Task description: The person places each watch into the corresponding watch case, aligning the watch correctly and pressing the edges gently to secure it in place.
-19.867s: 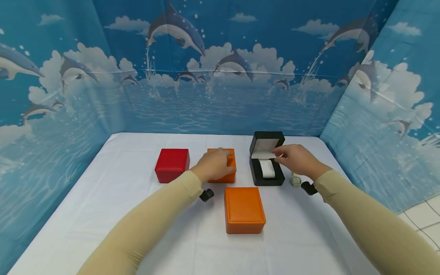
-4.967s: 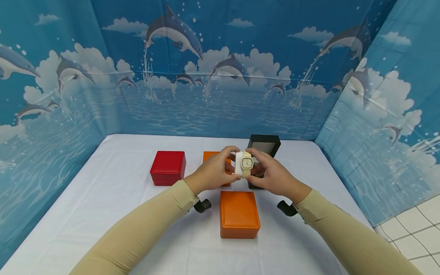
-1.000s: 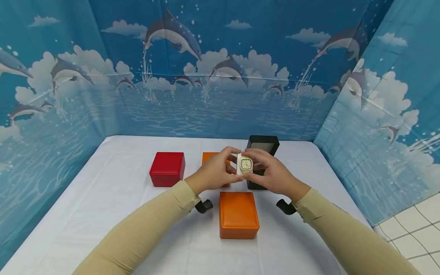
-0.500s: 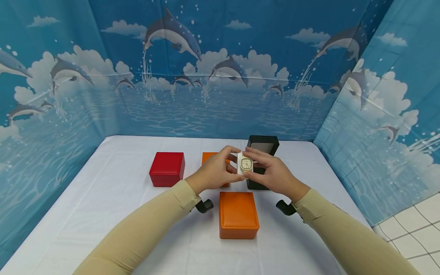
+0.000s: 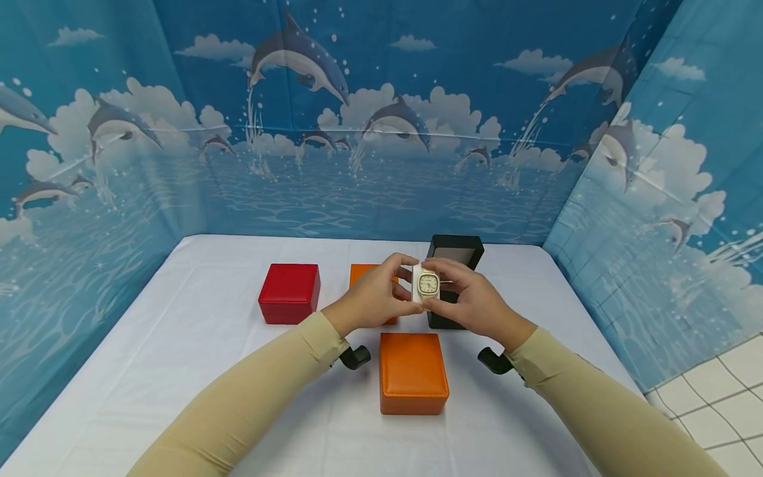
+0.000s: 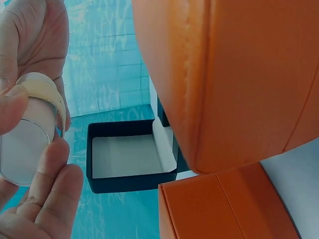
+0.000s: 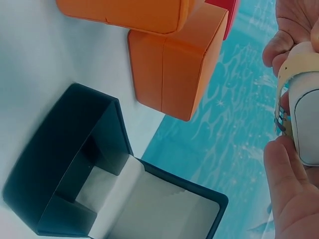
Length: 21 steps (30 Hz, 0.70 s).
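Note:
Both hands hold a small white watch cushion [image 5: 416, 291] in the air, and a cream-strapped wristwatch [image 5: 428, 283] is wrapped around it, dial facing the head camera. The left hand [image 5: 372, 295] grips the cushion from its left side with thumb and fingers. From the right, the right hand [image 5: 477, 301] pinches the watch and cushion at top and bottom. In the right wrist view the strap [image 7: 299, 64] loops over the cushion, its buckle partly hidden by fingers. Behind the right hand a black watch box [image 5: 456, 242] stands with its lid up; its cushion slot is vacant.
A closed orange box [image 5: 414, 368] sits in front of the hands. Another orange box [image 5: 362, 270] is partly hidden behind the left hand. To the left is a closed red box [image 5: 289, 291]. All stand on a white-covered table [image 5: 179, 344] enclosed by a blue dolphin curtain [image 5: 334, 185].
Earliest, the watch lay right of the black box and the cushion sat inside it. Both were in the hands five seconds ago; since then the grip has shifted only slightly.

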Available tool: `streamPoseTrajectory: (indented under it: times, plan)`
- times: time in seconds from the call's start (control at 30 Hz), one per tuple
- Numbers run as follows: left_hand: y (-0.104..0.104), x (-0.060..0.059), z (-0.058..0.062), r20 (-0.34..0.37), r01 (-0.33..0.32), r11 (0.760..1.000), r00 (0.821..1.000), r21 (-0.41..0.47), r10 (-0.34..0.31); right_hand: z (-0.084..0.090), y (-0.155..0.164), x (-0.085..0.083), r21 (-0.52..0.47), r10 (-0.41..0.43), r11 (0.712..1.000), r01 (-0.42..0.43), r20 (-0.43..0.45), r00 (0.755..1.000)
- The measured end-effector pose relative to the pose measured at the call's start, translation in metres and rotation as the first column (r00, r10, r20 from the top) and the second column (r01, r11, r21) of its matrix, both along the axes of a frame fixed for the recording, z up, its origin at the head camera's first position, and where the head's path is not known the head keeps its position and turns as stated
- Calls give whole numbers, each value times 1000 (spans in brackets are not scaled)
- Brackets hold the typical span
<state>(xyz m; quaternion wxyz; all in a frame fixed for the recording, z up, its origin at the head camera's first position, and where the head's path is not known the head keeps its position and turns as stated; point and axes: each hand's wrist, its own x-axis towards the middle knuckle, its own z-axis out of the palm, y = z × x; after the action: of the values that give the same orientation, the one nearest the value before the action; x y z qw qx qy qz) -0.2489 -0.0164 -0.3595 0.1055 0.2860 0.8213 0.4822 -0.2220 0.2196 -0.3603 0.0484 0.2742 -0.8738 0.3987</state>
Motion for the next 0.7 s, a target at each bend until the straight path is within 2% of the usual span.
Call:
streamPoseTrajectory:
  times: [0.33,0.7]
  plan:
    - [1,0,0,8,-1,1000,1000,-16,1,2,2,1,-4,17,1000,-17,9,1000]
    - [5,-4,0,15,-2,1000,1000,-22,2,6,6,1,27,6,1000,-8,68,998]
